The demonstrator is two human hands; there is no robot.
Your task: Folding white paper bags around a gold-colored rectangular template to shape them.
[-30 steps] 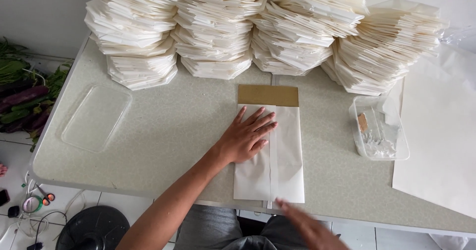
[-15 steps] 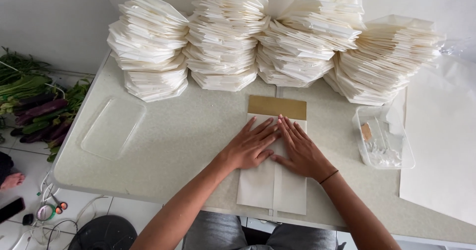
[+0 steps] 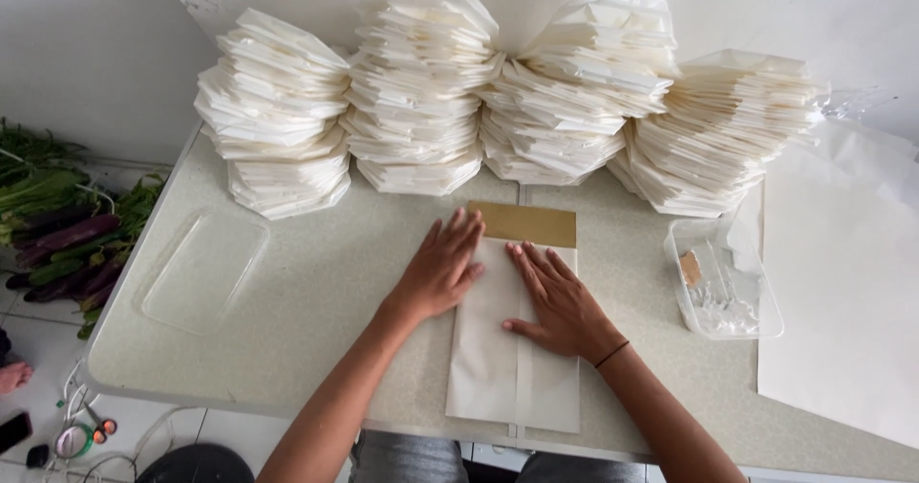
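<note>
Lower centre of frame: white paper bag [image 3: 512, 368] lying flat on the speckled table [image 3: 316, 330], its brown flap [image 3: 526, 223] pointing up-frame. Left hand [image 3: 442, 270] and right hand [image 3: 560, 296] are pressing flat on the bag side by side, fingers spread, gripping nothing. Left of them, a clear plastic lid [image 3: 201, 268]; right, a clear tub [image 3: 723, 280] and large white sheets [image 3: 842, 292]. Upper frame: four stacks of folded bags [image 3: 421, 100] are lining the wall. Far left, vegetables [image 3: 57, 224] on the floor.

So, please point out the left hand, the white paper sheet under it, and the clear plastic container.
left hand [image 3: 442, 274], head view, on the back of the hand.
white paper sheet [image 3: 498, 378], head view, on its bare lower half.
clear plastic container [image 3: 766, 322], head view, on its right rim.
</note>
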